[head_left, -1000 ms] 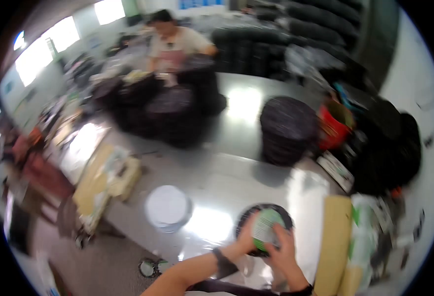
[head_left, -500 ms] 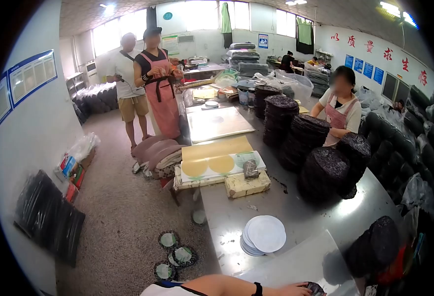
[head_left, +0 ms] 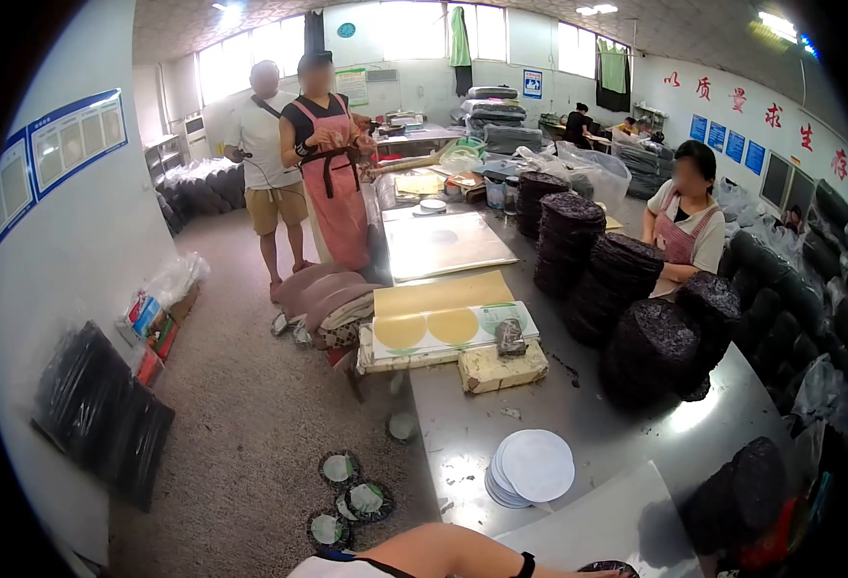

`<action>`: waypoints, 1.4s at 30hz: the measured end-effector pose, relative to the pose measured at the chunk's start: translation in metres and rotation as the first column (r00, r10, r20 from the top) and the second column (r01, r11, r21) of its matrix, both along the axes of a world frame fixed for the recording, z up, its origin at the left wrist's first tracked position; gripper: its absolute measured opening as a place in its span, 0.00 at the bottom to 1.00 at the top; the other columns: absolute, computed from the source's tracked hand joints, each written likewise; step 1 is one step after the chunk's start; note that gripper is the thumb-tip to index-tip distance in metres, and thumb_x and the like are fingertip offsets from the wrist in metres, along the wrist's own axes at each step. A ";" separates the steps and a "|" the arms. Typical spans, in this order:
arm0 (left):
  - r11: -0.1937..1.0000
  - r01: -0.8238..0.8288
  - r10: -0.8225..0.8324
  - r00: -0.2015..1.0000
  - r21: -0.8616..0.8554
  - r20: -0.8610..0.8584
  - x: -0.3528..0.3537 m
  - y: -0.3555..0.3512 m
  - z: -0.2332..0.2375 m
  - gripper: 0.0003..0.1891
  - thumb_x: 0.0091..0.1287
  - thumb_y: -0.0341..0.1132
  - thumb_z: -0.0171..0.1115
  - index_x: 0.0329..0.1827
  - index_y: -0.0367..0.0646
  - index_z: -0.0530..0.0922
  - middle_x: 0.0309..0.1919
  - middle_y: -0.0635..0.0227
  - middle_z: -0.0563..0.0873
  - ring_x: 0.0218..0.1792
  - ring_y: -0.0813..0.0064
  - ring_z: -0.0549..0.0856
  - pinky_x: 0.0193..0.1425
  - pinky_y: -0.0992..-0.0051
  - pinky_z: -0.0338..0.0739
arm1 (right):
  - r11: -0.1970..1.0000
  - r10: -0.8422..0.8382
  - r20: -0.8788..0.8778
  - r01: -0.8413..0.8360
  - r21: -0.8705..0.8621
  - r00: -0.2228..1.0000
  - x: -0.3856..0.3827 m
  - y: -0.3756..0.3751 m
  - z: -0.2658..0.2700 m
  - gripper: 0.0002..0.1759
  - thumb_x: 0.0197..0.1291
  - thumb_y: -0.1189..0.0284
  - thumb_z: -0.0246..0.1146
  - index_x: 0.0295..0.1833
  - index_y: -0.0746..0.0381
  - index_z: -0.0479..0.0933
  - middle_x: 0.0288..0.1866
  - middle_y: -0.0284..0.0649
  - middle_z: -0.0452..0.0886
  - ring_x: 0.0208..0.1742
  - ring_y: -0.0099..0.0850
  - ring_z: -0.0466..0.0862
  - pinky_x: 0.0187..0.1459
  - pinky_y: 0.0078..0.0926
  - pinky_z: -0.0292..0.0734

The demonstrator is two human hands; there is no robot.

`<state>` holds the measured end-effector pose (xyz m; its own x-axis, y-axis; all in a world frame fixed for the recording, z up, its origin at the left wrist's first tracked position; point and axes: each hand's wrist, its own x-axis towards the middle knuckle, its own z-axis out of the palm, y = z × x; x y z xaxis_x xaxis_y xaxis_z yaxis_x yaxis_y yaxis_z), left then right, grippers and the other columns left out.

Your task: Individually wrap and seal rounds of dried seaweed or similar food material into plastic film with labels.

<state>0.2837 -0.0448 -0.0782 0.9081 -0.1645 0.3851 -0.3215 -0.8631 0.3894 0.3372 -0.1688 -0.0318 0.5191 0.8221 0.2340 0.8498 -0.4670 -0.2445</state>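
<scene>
My left arm, with a black wristband, reaches in from the bottom edge. Only a sliver of my left hand [head_left: 570, 574] shows, beside a dark round disc [head_left: 609, 566] that resembles dried seaweed and is cut off by the frame edge. Its fingers are mostly out of view. Under the disc lies a clear plastic sheet [head_left: 587, 509] on the metal table [head_left: 443, 414]. A stack of white round discs [head_left: 537, 465] stands just beyond my forearm. My right hand is out of view.
Tall stacks of dark crinkled discs [head_left: 647, 352] line the table's right side, with a co-worker [head_left: 686, 217] behind them. A wrapped block [head_left: 503, 368] and printed label sheets [head_left: 448, 328] lie further back. Two people [head_left: 332, 183] stand at left. Packaged discs [head_left: 366, 501] rest on the floor.
The view has shifted, so the scene sits further right in the frame. My left hand and the dark disc have slid lower and are more cut off.
</scene>
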 end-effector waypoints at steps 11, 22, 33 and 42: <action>0.953 -0.058 -0.020 0.967 -0.298 -0.254 -0.011 0.002 0.019 0.46 0.66 0.58 0.64 0.80 0.39 0.60 0.82 0.46 0.54 0.83 0.45 0.51 0.84 0.46 0.42 | 0.987 0.057 -0.093 -0.070 -0.144 0.994 0.014 -0.007 -0.011 0.33 0.73 0.61 0.54 0.79 0.63 0.62 0.83 0.51 0.58 0.84 0.49 0.56 0.81 0.52 0.46; 0.324 -0.180 -0.062 0.975 -0.929 -0.211 -0.063 -0.006 0.110 0.34 0.74 0.46 0.60 0.79 0.40 0.63 0.81 0.45 0.58 0.83 0.51 0.55 0.83 0.50 0.47 | 0.738 0.190 -0.790 0.446 0.507 0.583 -0.036 -0.064 0.016 0.37 0.77 0.56 0.54 0.83 0.62 0.54 0.82 0.50 0.61 0.84 0.44 0.57 0.80 0.45 0.53; 0.979 0.042 -0.117 0.916 -0.199 -0.383 -0.055 -0.040 0.076 0.32 0.68 0.42 0.68 0.76 0.51 0.70 0.79 0.59 0.66 0.80 0.54 0.63 0.83 0.46 0.48 | 0.092 0.496 -0.863 0.994 -0.060 -0.098 -0.003 -0.159 0.019 0.36 0.75 0.41 0.50 0.73 0.58 0.69 0.72 0.37 0.75 0.71 0.37 0.76 0.71 0.41 0.71; 0.929 -0.370 0.351 0.857 0.025 -0.377 -0.131 0.066 0.133 0.26 0.68 0.37 0.68 0.70 0.50 0.76 0.71 0.58 0.76 0.76 0.52 0.69 0.81 0.51 0.59 | 0.375 0.461 -0.887 0.903 0.211 0.015 -0.033 -0.099 -0.007 0.19 0.72 0.76 0.62 0.65 0.66 0.71 0.55 0.42 0.83 0.56 0.32 0.83 0.56 0.30 0.80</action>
<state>0.1525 0.0209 0.0543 0.9773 0.2116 0.0100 0.1834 -0.8687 0.4600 0.3038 -0.2677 -0.0386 0.8505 0.3599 -0.3835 -0.5138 0.4133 -0.7518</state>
